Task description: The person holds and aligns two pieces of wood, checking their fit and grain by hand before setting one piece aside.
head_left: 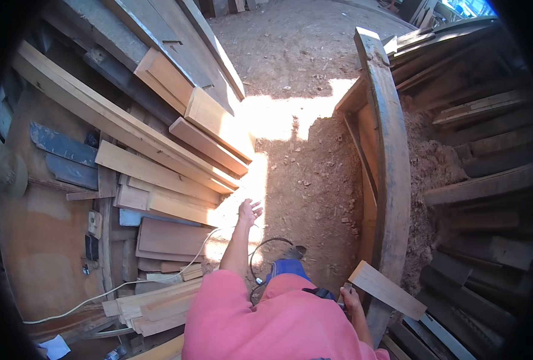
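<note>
We stand over a littered brown dirt floor (314,162), crossed by a bright patch of sunlight (275,117). To our right runs a long, thick, weathered grey-brown wooden beam (392,162), with a heap of reddish-brown sawdust (425,138) on its far side. To our left, long pale-tan wooden boards (125,123) slant inward among stacked timber. Our loose pink cloth shirt (278,318) fills the lower middle. A short, flat, light-brown wooden plank (389,291) slants over the beam's near part. Our bare left hand (248,214) is stretched forward above the floor, its grip loose, fingers spread. Our bare right hand (351,298) is at the plank's left end; we cannot tell what its grip closes on.
</note>
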Action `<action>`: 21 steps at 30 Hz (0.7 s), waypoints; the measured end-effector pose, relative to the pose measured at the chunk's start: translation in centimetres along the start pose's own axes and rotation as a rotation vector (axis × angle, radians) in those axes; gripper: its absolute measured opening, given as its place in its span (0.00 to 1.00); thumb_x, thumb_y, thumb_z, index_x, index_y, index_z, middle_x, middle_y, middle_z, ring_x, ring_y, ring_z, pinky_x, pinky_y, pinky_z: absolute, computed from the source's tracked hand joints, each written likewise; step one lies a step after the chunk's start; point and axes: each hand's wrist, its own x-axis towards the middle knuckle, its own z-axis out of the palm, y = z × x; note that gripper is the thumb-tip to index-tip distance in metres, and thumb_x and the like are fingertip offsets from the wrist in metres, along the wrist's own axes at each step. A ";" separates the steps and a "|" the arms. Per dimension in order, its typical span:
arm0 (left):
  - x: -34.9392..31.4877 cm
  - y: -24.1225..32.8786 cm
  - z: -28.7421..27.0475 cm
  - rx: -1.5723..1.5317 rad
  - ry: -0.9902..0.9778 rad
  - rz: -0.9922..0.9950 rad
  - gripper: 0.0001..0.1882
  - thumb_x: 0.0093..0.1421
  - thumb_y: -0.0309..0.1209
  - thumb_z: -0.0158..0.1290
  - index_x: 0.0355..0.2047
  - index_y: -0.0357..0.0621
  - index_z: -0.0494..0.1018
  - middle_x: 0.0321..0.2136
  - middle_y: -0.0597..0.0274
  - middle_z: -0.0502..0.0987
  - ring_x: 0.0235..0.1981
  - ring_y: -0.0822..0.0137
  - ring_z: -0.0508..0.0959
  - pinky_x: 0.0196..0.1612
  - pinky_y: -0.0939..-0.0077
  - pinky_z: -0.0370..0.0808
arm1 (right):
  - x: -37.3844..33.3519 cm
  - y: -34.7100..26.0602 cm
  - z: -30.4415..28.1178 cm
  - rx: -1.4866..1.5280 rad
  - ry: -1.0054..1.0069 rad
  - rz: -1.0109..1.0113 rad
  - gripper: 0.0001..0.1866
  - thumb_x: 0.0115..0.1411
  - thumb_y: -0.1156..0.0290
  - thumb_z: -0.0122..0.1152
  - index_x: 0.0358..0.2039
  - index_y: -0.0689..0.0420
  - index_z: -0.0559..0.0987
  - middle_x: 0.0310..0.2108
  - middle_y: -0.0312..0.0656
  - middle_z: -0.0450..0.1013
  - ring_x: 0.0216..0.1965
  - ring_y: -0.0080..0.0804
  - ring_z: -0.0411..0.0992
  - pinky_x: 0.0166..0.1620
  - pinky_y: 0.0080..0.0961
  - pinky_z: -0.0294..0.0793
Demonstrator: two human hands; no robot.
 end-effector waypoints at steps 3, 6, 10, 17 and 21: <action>-3.0 -10.6 2.9 0.350 -0.058 -0.174 0.20 0.67 0.43 0.47 0.51 0.42 0.66 0.44 0.51 0.77 0.28 0.63 0.78 0.28 0.66 0.78 | -0.5 0.4 0.4 0.023 0.024 -0.006 0.36 0.60 0.52 0.64 0.60 0.65 0.71 0.51 0.51 0.76 0.50 0.39 0.75 0.51 0.37 0.75; -6.9 -16.9 8.4 0.661 -0.291 -0.247 0.21 0.66 0.46 0.50 0.49 0.42 0.70 0.41 0.53 0.78 0.29 0.67 0.78 0.28 0.67 0.77 | -0.8 2.1 0.2 -0.025 0.126 -0.057 0.37 0.59 0.52 0.64 0.61 0.66 0.71 0.52 0.53 0.76 0.50 0.40 0.76 0.52 0.37 0.75; -14.1 -20.9 17.7 1.315 -0.696 0.300 0.31 0.63 0.48 0.57 0.55 0.34 0.68 0.37 0.48 0.80 0.32 0.57 0.82 0.33 0.63 0.80 | -5.5 0.2 -1.5 0.115 0.135 0.035 0.40 0.60 0.49 0.64 0.65 0.62 0.69 0.58 0.55 0.74 0.59 0.44 0.73 0.59 0.38 0.71; -22.4 -25.3 29.0 1.908 -0.885 1.069 0.41 0.55 0.45 0.63 0.64 0.36 0.62 0.59 0.35 0.71 0.63 0.39 0.68 0.65 0.50 0.65 | -6.2 14.5 -0.9 0.524 0.320 0.008 0.44 0.59 0.47 0.66 0.68 0.61 0.65 0.61 0.56 0.71 0.62 0.45 0.70 0.62 0.37 0.69; -26.5 -33.6 31.8 2.004 -1.135 1.181 0.48 0.52 0.46 0.65 0.67 0.38 0.58 0.65 0.37 0.64 0.69 0.38 0.59 0.69 0.47 0.58 | -9.7 24.4 0.9 0.664 0.447 0.226 0.47 0.57 0.46 0.67 0.67 0.67 0.64 0.61 0.60 0.70 0.62 0.48 0.70 0.62 0.38 0.69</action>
